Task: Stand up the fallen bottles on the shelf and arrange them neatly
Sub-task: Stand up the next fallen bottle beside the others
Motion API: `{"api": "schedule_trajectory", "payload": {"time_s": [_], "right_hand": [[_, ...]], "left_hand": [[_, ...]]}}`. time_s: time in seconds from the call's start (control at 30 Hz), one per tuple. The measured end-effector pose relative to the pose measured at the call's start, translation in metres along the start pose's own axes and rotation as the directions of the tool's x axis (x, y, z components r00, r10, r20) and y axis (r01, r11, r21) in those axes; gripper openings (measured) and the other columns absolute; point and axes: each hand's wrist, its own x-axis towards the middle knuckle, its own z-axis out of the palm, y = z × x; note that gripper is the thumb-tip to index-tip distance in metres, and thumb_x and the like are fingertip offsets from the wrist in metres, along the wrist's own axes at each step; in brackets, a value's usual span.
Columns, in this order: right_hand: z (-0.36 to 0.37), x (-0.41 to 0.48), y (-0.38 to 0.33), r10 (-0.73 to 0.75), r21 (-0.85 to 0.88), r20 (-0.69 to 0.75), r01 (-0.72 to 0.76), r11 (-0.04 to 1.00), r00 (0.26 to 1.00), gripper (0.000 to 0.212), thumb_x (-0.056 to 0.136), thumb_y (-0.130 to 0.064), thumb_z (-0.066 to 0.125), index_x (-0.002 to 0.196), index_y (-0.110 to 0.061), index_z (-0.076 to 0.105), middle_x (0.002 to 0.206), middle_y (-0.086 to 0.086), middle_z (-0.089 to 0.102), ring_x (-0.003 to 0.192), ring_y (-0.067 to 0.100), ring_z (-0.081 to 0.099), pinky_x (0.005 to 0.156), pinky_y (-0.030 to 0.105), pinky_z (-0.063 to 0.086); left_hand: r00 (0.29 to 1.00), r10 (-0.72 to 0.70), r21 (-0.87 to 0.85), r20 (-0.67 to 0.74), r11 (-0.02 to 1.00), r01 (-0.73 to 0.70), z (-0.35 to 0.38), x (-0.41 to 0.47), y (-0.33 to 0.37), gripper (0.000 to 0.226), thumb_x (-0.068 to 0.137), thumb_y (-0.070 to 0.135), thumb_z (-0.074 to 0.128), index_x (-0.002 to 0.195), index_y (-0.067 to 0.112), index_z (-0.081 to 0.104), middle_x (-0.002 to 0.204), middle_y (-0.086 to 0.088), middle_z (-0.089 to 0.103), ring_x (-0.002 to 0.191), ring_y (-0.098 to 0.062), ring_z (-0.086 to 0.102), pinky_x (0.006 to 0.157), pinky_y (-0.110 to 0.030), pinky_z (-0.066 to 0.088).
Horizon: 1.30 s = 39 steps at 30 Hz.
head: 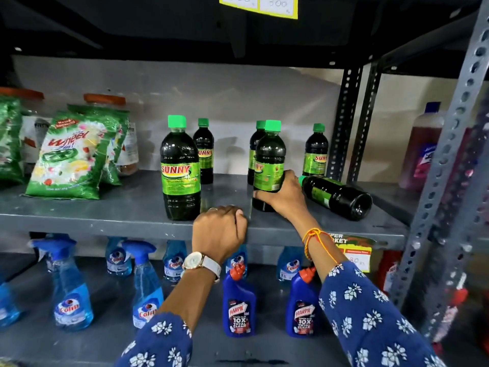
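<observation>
Dark green Sunny bottles with green caps stand on the grey shelf (111,207). One upright bottle (180,168) is at the front centre. My right hand (284,196) grips the lower part of another upright bottle (268,157) at the front. Just right of it a fallen bottle (336,196) lies on its side, cap toward my hand. Three more stand at the back: one (204,151) in the middle, one (256,144) partly hidden behind the held bottle, one (315,151) at the right. My left hand (219,229) rests closed on the shelf's front edge.
Green Wheel detergent packs (71,157) lean at the shelf's left, jars behind them. Below stand blue Colin spray bottles (70,290) and Harpic bottles (238,303). A slotted metal upright (444,168) stands at the right, with a pink bottle (423,152) beyond it.
</observation>
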Motion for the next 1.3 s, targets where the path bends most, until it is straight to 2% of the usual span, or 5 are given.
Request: {"api": "schedule_trajectory", "payload": {"time_s": [0.13, 0.27, 0.43, 0.63, 1.3], "right_hand": [[-0.002, 0.003, 0.000, 0.067, 0.298, 0.099, -0.094, 0.950, 0.993, 0.060, 0.065, -0.018, 0.076, 0.119, -0.008, 0.051, 0.114, 0.014, 0.062, 0.101, 0.022, 0.058, 0.085, 0.027, 0.045], [0.002, 0.003, 0.001, 0.042, 0.268, 0.025, -0.047, 0.962, 0.999, 0.083, 0.047, -0.031, 0.086, 0.116, -0.011, 0.045, 0.113, 0.009, 0.056, 0.105, 0.020, 0.056, 0.089, 0.033, 0.049], [-0.005, 0.000, 0.001, 0.044, 0.374, 0.112, -0.083, 0.924, 0.993, 0.058, 0.070, 0.003, 0.070, 0.120, -0.006, 0.042, 0.105, 0.008, 0.060, 0.097, 0.020, 0.057, 0.080, 0.027, 0.044], [-0.005, -0.003, 0.000, 0.026, 0.350, 0.099, -0.059, 0.935, 0.995, 0.053, 0.072, -0.004, 0.075, 0.110, -0.012, 0.038, 0.089, -0.007, 0.054, 0.084, 0.009, 0.053, 0.067, 0.018, 0.043], [-0.031, -0.044, -0.004, -0.111, 0.310, 0.161, 0.057, 0.949, 0.981, 0.045, 0.072, -0.012, 0.074, 0.106, -0.026, 0.049, 0.094, -0.017, 0.060, 0.088, -0.004, 0.057, 0.075, 0.015, 0.044]], "left_hand": [[1.000, 0.001, -0.013, 0.005, 1.000, -0.001, -0.001, 0.000, -0.001, 0.036, 0.084, 0.025, 0.036, 0.063, 0.016, 0.064, 0.061, -0.004, 0.066, 0.052, -0.025, 0.058, 0.047, -0.026, 0.039], [1.000, 0.015, -0.032, 0.004, 0.999, -0.015, 0.000, 0.000, -0.002, 0.035, 0.083, 0.024, 0.036, 0.064, 0.016, 0.064, 0.061, -0.003, 0.065, 0.051, -0.024, 0.058, 0.047, -0.025, 0.038], [1.000, 0.008, -0.033, 0.007, 0.999, -0.008, 0.000, 0.000, -0.002, 0.034, 0.082, 0.024, 0.036, 0.063, 0.016, 0.064, 0.061, -0.002, 0.065, 0.051, -0.023, 0.057, 0.047, -0.026, 0.038], [1.000, -0.012, -0.036, 0.012, 0.999, 0.013, 0.002, -0.001, -0.001, 0.037, 0.081, 0.025, 0.037, 0.066, 0.015, 0.069, 0.065, -0.002, 0.068, 0.054, -0.023, 0.060, 0.050, -0.026, 0.042], [0.998, -0.017, -0.016, 0.064, 1.000, 0.018, -0.009, -0.001, 0.003, 0.038, 0.082, 0.025, 0.035, 0.065, 0.016, 0.068, 0.060, -0.004, 0.066, 0.050, -0.025, 0.058, 0.048, -0.025, 0.040]]}}
